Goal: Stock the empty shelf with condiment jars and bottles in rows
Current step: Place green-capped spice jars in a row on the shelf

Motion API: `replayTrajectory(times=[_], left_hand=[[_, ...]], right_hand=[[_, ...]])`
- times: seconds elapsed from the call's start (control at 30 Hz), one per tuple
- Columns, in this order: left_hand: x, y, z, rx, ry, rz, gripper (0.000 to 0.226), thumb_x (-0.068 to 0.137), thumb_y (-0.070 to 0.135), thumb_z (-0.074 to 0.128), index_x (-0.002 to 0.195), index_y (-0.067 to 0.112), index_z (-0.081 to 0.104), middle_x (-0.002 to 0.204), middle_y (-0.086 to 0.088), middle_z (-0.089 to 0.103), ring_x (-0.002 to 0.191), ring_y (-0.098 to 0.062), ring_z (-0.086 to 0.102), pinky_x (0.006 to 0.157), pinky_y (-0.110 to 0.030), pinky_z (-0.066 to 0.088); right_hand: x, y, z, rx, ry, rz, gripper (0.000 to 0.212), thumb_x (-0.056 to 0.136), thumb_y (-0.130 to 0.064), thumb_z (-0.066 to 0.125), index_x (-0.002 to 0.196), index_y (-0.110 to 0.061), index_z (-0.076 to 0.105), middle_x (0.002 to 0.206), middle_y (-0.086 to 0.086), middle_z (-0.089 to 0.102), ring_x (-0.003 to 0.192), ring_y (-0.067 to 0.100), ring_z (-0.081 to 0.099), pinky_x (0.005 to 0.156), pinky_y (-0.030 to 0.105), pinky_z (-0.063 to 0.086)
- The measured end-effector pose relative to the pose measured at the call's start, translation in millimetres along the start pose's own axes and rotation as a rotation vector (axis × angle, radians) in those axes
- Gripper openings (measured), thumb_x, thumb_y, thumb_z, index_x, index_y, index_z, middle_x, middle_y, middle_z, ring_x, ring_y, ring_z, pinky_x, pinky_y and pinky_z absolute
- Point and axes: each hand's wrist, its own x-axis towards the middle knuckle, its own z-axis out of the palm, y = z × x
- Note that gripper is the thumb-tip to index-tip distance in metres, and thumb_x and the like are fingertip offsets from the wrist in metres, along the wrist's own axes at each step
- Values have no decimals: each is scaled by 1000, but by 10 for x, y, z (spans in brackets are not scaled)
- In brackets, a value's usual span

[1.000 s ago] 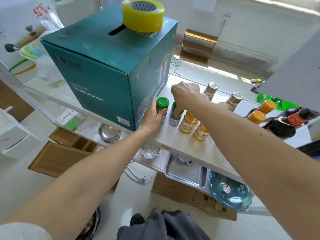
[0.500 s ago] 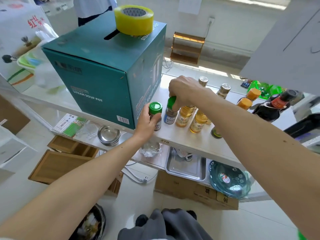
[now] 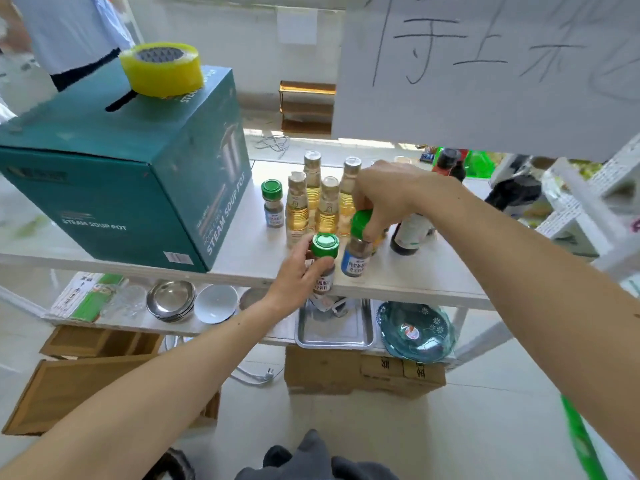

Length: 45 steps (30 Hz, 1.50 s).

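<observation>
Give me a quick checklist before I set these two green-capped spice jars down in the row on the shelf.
1. Left hand grip on the brown-label jar: ok, fingers wrap its body.
2. Right hand grip on the blue-label jar: ok, fingers pinch its green cap.
3. Brown-label jar over the shelf: not ok, it sits at the front edge.
4. Bare shelf beside the third green-capped jar: ok, a gap shows in front of it.
5. Clearance from the golden bottles: cannot tell, they stand close behind.
</observation>
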Motion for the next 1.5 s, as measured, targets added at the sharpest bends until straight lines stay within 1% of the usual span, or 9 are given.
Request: replayTrajectory(times=[0.13, 0.33, 0.47, 0.63, 0.8, 0.93, 1.13, 1.3, 1.5], left_hand=[[61, 247, 687, -45, -147, 29, 35, 94, 18, 60, 126, 25, 49, 111, 7, 62, 105, -12, 58, 91, -30, 51], [74, 748, 1843, -146, -370, 43, 28, 95, 10, 56, 121, 19, 50, 108, -8, 62, 92, -2, 63, 79, -19, 53], [54, 1011, 2692, -159, -482, 96, 27, 96, 15, 55, 116, 33, 51, 108, 3, 63, 102, -12, 60, 85, -23, 53], [69, 1300, 3686, -169, -603, 140, 30, 96, 14, 55, 126, 17, 49, 112, -6, 63, 101, -17, 60, 85, -23, 51], [98, 1638, 4568, -224, -743, 185, 29, 97, 10, 53, 120, 26, 48, 111, 1, 61, 102, -13, 59, 80, -13, 48], [200, 1850, 5260, -248, -863, 201, 27, 97, 12, 54, 122, 22, 50, 111, -1, 61, 99, -11, 58, 78, -12, 47], [297, 2245, 6243, -280, -967, 226, 25, 96, 15, 55, 119, 25, 52, 102, 4, 63, 89, 3, 61, 77, -16, 49], [264, 2515, 7027, -296, -1020, 262, 21, 97, 18, 55, 113, 30, 51, 104, -1, 64, 89, -2, 61, 78, -23, 53], [216, 2778, 8022, -299, -1112, 258, 22, 96, 22, 56, 111, 36, 50, 108, -2, 66, 98, -10, 64, 83, -24, 53]], right_hand=[[-502, 621, 284, 59, -21, 94, 34, 56, -39, 83, 62, -14, 60, 58, 2, 54, 54, 22, 51, 47, 25, 39], [-1508, 1577, 699, 133, -27, 299, 38, 50, -38, 77, 63, -6, 61, 54, 6, 53, 52, 24, 50, 47, 27, 37], [-2272, 2117, 955, 155, -9, 423, 38, 53, -37, 76, 65, -6, 59, 58, 7, 47, 55, 22, 41, 50, 29, 34], [-3171, 2693, 1235, 205, -4, 598, 36, 54, -36, 75, 70, -7, 63, 60, 9, 52, 56, 20, 45, 50, 29, 37], [-3924, 3160, 1529, 309, 6, 771, 38, 53, -37, 74, 76, -7, 67, 73, 16, 66, 57, 20, 49, 49, 29, 37], [-4439, 3523, 1691, 307, 5, 914, 35, 55, -38, 74, 70, -8, 64, 64, 11, 57, 58, 21, 48, 49, 31, 38], [-5182, 4072, 1843, 339, 56, 1141, 35, 58, -39, 75, 77, -11, 67, 75, 11, 65, 69, 24, 59, 57, 33, 47], [-5772, 4420, 2050, 389, 133, 1327, 28, 62, -37, 76, 79, -18, 66, 78, 4, 63, 73, 22, 59, 63, 36, 52], [-6466, 4939, 2420, 439, 198, 1458, 24, 71, -32, 76, 83, -16, 63, 77, 2, 61, 72, 21, 58, 53, 30, 40]])
